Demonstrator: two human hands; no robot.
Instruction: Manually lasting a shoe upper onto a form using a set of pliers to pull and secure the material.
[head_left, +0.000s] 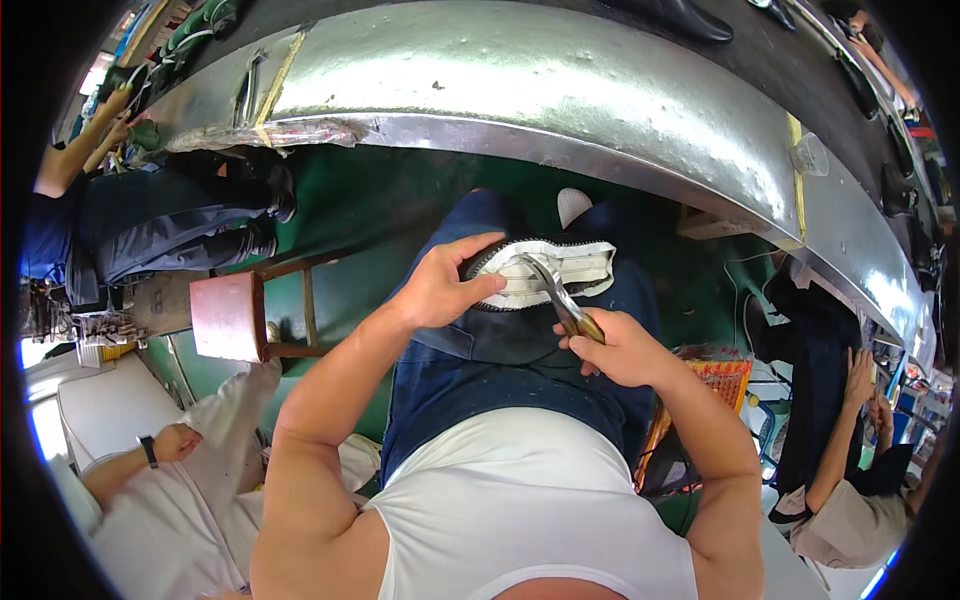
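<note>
Item examined: a white-faced, black-rimmed, elongated shoe part (522,285), pale side up, its dark edge notched along the rim. It lies between my two hands, over my lap; whether it touches my thighs I cannot tell. My left hand (446,285) grips its near-left end, thumb on the pale face, fingers at the dark rim. My right hand (618,350) is wrapped around a pair of steel pincers with dark, yellowish handles (565,312), its metal head lying over the pale face; whether it bites on material cannot be told.

Handling, in my judgement: light, firm along the body, more pliable at the rim, not fragile, little risk of slipping. Best hold is the rounded left end, thumb on top and fingers around the rim, clear of the metal head.

Surroundings: beneath my hands, blue denim trousers (520,362). Ahead of both, a dented silver sheet-metal surface (440,85). Left of my left hand, a stool with a reddish-brown square seat (226,315). Right of my right hand, an orange-red patterned bag (728,378).
</note>
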